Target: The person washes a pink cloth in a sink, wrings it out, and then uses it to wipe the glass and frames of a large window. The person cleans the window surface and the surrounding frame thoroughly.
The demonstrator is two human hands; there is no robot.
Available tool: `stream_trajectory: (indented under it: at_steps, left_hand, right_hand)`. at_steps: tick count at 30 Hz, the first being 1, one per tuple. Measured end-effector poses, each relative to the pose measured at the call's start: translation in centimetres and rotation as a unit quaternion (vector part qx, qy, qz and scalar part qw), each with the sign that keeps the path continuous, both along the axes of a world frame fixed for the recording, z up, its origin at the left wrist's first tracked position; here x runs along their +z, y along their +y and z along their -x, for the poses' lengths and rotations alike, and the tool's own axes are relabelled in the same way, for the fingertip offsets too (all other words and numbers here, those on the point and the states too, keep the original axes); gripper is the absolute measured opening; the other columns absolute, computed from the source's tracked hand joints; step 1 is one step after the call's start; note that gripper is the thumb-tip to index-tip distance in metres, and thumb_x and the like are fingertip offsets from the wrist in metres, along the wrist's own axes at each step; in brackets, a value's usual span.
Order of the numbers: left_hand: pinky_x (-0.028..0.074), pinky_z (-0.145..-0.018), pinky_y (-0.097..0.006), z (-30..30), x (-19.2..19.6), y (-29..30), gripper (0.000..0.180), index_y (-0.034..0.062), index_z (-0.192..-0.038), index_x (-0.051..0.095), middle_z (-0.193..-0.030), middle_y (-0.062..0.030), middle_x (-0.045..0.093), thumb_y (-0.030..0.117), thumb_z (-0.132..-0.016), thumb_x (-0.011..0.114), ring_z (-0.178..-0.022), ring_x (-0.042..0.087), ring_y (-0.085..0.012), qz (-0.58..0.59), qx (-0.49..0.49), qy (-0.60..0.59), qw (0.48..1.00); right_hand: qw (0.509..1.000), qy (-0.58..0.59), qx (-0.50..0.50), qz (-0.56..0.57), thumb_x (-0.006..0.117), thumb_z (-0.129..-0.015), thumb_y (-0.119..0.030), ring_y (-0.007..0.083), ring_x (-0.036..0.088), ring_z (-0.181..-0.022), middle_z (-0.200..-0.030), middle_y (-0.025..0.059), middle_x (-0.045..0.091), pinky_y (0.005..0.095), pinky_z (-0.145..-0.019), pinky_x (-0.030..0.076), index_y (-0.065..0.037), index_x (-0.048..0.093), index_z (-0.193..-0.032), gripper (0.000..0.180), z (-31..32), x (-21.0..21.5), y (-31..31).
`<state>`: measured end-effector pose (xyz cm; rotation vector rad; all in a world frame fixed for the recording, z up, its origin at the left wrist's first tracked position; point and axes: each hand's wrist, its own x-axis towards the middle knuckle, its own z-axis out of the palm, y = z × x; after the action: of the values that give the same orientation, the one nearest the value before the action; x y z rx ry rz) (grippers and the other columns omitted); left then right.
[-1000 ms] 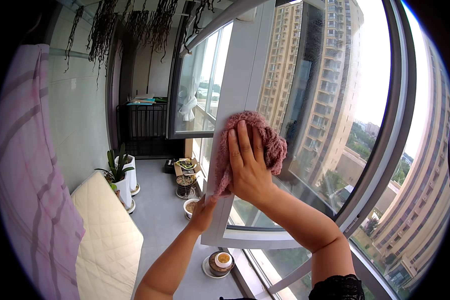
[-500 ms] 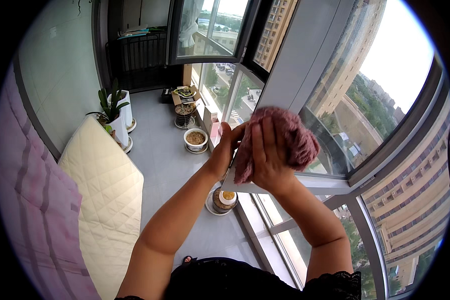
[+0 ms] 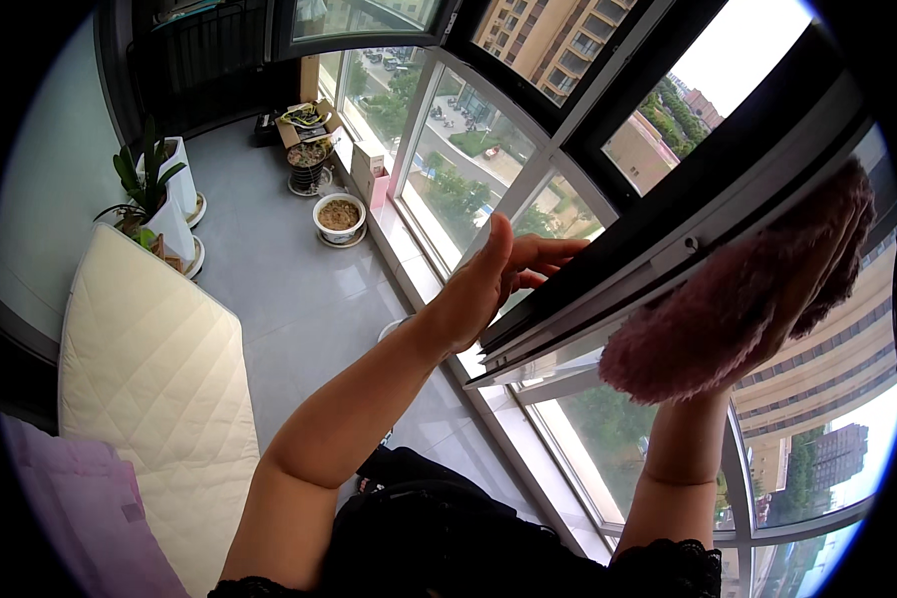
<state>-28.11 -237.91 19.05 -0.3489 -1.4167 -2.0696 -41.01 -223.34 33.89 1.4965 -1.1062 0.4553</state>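
A dark-framed window sash [image 3: 628,267] stands swung inward, its edge slanting from low centre to upper right. Against its left side rests my left hand [image 3: 493,274], thumb up and fingers stretched out, the tips partly hidden by the frame. My right hand [image 3: 792,289] is on the other side of the sash, holding a fuzzy mauve cleaning cloth [image 3: 683,329]. The cloth wraps over the palm and hides most of the fingers. A small round metal fitting [image 3: 691,244] sits on the sash edge between the two hands.
Below runs a white sill ledge [image 3: 414,274]. Potted soil [image 3: 339,216], another pot [image 3: 309,164] and a cardboard box [image 3: 309,122] line it. Left stand a cream quilted mattress [image 3: 159,399], tall white planters [image 3: 164,234] and pink-purple fabric [image 3: 85,498]. Another sash [image 3: 359,40] hangs open.
The sash has turned so its edge now faces me. My right hand has carried the cloth rightward to its other side. My left hand's fingers now stretch along the frame. The view has shifted.
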Motion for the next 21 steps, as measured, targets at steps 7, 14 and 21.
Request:
stream_trajectory:
  at_steps: [7, 14, 21]
  left_hand:
    - [0.037, -0.103, -0.037, -0.1, -0.3, -3.9, 0.091, 0.0034, -0.131, 0.057, -0.115, -0.0108, 0.058, 0.068, -0.094, 0.003, -0.117, 0.052, -0.0221, 0.029, -0.123, 0.002, 0.992]
    - [0.038, -0.104, -0.038, 4.2, -1.9, -6.8, 0.072, 0.0023, -0.123, 0.063, -0.120, -0.0131, 0.055, 0.056, -0.101, 0.020, -0.121, 0.050, -0.0219, 0.007, -0.269, 0.088, 0.959]
    - [0.036, -0.108, -0.037, 6.2, -1.8, -9.9, 0.072, -0.0036, -0.126, 0.059, -0.131, -0.0139, 0.045, 0.054, -0.102, 0.024, -0.124, 0.048, -0.0223, 0.037, -0.403, 0.092, 0.910]
  right_hand:
    - [0.963, -0.061, -0.149, -0.216, 0.058, -0.090, -0.038, 0.0404, 0.024, -0.141, -0.152, 0.0203, 0.025, 0.0539, -0.115, 0.018, -0.007, 0.022, -0.147, 0.074, -2.7, -16.1, -1.0]
    - [0.912, -0.042, -0.331, -0.240, 0.054, -0.090, -0.036, 0.0447, 0.023, -0.140, -0.150, 0.0209, 0.029, 0.0588, -0.112, 0.018, -0.008, 0.034, -0.140, 0.061, -6.0, -16.4, 1.7]
    - [0.812, -0.034, -0.538, -0.224, 0.051, -0.090, -0.035, 0.0491, 0.021, -0.139, -0.148, 0.0215, 0.034, 0.0637, -0.109, 0.017, -0.009, 0.046, -0.134, 0.051, -12.6, -15.0, -0.6]
